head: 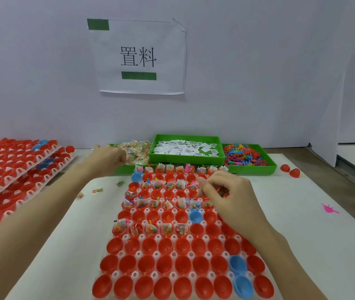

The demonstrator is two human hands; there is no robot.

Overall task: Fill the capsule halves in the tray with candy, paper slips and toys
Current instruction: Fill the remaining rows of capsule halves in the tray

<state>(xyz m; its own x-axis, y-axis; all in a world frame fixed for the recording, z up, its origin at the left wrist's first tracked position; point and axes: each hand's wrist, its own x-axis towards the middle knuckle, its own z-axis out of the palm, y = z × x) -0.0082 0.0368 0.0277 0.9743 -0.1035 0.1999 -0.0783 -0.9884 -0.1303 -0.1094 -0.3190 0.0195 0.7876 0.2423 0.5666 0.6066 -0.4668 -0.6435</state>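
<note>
A white tray [173, 255] in front of me holds rows of red capsule halves and a few blue ones [237, 264]. Alternate rows at the far end hold candy packets, paper slips and small toys; the near rows are bare. My left hand [109, 158] reaches into the pile of candy packets [136, 153] in a green bin, fingers curled on the packets. My right hand [226, 192] hovers over the tray's upper right, fingers pinched together; what it holds is hidden.
A green bin of white paper slips [185, 148] and one of coloured plastic toys [245, 156] stand behind the tray. Stacked trays of red halves [14, 167] lie at left. Loose candy packets [97, 190], a pink toy [329, 208] and two red halves [290, 169] lie on the table.
</note>
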